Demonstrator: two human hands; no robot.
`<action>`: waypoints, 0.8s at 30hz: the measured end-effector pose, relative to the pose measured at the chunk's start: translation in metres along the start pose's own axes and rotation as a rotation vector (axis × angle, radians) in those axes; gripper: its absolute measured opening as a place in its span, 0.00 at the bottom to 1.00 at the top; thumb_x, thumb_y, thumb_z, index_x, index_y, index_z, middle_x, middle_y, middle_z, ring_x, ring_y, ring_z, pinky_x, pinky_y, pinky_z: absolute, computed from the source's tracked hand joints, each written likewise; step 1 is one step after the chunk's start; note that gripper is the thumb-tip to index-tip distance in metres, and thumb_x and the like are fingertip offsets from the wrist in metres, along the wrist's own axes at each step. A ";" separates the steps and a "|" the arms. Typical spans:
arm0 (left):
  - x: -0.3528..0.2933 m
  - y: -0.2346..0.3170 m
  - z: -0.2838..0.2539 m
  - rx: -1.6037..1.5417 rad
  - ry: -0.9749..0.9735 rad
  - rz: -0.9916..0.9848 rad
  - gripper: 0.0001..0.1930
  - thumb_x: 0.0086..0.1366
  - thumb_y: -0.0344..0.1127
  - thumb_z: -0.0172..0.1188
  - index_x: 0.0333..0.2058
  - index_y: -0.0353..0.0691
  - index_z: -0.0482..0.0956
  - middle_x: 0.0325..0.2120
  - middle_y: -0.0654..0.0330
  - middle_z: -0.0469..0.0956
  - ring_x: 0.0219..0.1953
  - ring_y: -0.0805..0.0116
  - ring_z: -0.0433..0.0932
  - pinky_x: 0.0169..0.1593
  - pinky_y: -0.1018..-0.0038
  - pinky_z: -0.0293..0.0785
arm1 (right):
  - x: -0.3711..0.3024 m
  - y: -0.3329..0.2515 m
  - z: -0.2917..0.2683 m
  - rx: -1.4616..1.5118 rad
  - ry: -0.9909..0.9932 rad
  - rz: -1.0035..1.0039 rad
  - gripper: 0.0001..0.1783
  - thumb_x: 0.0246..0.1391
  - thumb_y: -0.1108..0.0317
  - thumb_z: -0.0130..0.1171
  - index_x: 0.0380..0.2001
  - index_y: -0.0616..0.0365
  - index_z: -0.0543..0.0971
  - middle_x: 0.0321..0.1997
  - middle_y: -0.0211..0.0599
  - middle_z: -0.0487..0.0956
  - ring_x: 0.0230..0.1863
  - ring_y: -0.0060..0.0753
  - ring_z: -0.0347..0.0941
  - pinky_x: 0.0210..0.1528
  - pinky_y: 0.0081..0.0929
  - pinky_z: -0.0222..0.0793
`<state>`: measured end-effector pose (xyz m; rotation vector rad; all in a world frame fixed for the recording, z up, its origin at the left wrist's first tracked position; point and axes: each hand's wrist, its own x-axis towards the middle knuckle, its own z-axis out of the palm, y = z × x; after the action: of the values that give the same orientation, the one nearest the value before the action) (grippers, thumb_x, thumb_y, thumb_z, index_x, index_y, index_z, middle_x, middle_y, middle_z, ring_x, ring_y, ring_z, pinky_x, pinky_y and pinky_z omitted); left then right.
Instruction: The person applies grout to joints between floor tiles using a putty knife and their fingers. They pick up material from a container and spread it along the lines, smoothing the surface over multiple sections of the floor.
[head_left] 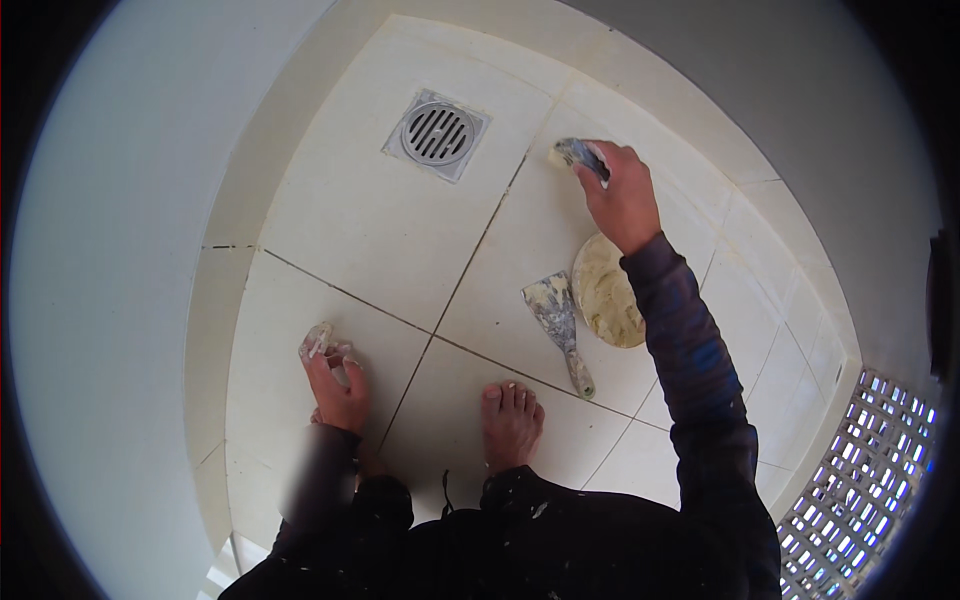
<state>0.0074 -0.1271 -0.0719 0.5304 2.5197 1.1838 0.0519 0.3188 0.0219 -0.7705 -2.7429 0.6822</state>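
Note:
My right hand is closed on a small blue-grey piece smeared with cream paste. It is held at the tile floor beside a dark joint line, and its exact kind is not clear. My left hand, low on the left, has its fingers curled around a whitish crumpled thing that I cannot name. Partly behind my right forearm, a round tub holds cream-coloured paste. A putty knife with a paste-caked blade lies on the tiles just left of the tub.
A round metal floor drain in a square frame sits at the far left of the tiles. Dark joints cross the pale floor. Walls with tiled skirting curve around it. My bare foot stands near; a perforated block panel is at lower right.

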 end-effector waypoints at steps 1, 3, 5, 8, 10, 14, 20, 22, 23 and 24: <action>-0.004 0.000 -0.003 -0.013 0.016 -0.037 0.29 0.62 0.22 0.48 0.63 0.29 0.61 0.58 0.46 0.63 0.48 0.63 0.75 0.51 0.69 0.73 | 0.013 0.003 0.012 -0.077 0.029 -0.089 0.13 0.54 0.73 0.61 0.44 0.59 0.81 0.41 0.44 0.82 0.41 0.49 0.75 0.46 0.38 0.73; -0.008 0.003 -0.010 -0.027 0.037 -0.081 0.29 0.62 0.21 0.48 0.63 0.29 0.62 0.58 0.47 0.62 0.48 0.63 0.75 0.50 0.70 0.73 | 0.034 0.010 0.032 -0.151 0.052 -0.184 0.13 0.54 0.73 0.61 0.45 0.57 0.81 0.42 0.43 0.83 0.42 0.48 0.74 0.47 0.37 0.72; -0.008 0.011 -0.017 -0.018 0.061 -0.087 0.29 0.61 0.20 0.47 0.63 0.30 0.62 0.58 0.48 0.62 0.48 0.64 0.74 0.50 0.70 0.72 | 0.048 0.017 0.053 -0.213 0.096 -0.211 0.13 0.52 0.75 0.61 0.43 0.58 0.82 0.41 0.39 0.83 0.43 0.47 0.72 0.48 0.37 0.71; -0.013 0.007 -0.020 -0.062 0.073 -0.148 0.29 0.62 0.20 0.47 0.63 0.31 0.62 0.58 0.49 0.62 0.48 0.65 0.74 0.50 0.70 0.72 | 0.056 0.021 0.067 -0.314 0.093 -0.243 0.13 0.51 0.76 0.60 0.42 0.58 0.82 0.39 0.40 0.82 0.43 0.48 0.73 0.47 0.38 0.72; -0.013 0.008 -0.020 -0.053 0.073 -0.148 0.28 0.62 0.20 0.47 0.63 0.31 0.62 0.58 0.49 0.62 0.48 0.66 0.74 0.50 0.70 0.72 | 0.046 0.018 0.074 -0.303 0.072 -0.241 0.14 0.51 0.77 0.60 0.42 0.59 0.82 0.38 0.41 0.82 0.43 0.48 0.73 0.47 0.38 0.71; -0.011 0.011 -0.016 -0.047 0.067 -0.138 0.29 0.62 0.20 0.47 0.63 0.31 0.62 0.58 0.50 0.62 0.47 0.66 0.74 0.50 0.71 0.72 | 0.009 -0.009 0.078 -0.318 0.071 -0.276 0.12 0.51 0.75 0.56 0.39 0.59 0.82 0.35 0.37 0.80 0.44 0.42 0.72 0.45 0.37 0.70; -0.002 0.020 -0.014 -0.038 0.060 -0.078 0.29 0.61 0.19 0.48 0.63 0.31 0.62 0.58 0.50 0.62 0.47 0.65 0.75 0.50 0.71 0.72 | -0.065 -0.057 0.091 -0.198 -0.019 -0.298 0.13 0.50 0.75 0.55 0.41 0.62 0.80 0.39 0.36 0.78 0.44 0.41 0.71 0.45 0.36 0.69; -0.001 0.019 -0.011 -0.040 0.048 -0.058 0.29 0.61 0.19 0.48 0.63 0.31 0.63 0.58 0.50 0.62 0.47 0.65 0.75 0.50 0.71 0.73 | -0.092 -0.074 0.092 -0.193 -0.064 -0.277 0.14 0.49 0.75 0.56 0.41 0.63 0.79 0.39 0.37 0.78 0.45 0.41 0.71 0.45 0.36 0.69; -0.001 0.017 -0.012 -0.034 0.043 -0.037 0.29 0.61 0.19 0.48 0.63 0.31 0.63 0.58 0.50 0.62 0.47 0.65 0.75 0.50 0.71 0.73 | -0.105 -0.083 0.094 -0.178 -0.106 -0.261 0.14 0.49 0.75 0.56 0.41 0.63 0.79 0.39 0.37 0.78 0.45 0.41 0.71 0.46 0.36 0.69; -0.003 0.015 -0.012 -0.028 0.043 -0.036 0.29 0.61 0.19 0.48 0.63 0.31 0.63 0.58 0.50 0.62 0.47 0.65 0.75 0.50 0.71 0.73 | -0.124 -0.093 0.098 -0.173 -0.105 -0.260 0.14 0.49 0.75 0.56 0.41 0.63 0.79 0.39 0.37 0.78 0.45 0.41 0.71 0.46 0.36 0.69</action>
<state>0.0082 -0.1280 -0.0520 0.4547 2.5332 1.2284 0.0838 0.1452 -0.0274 -0.4066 -2.9538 0.4484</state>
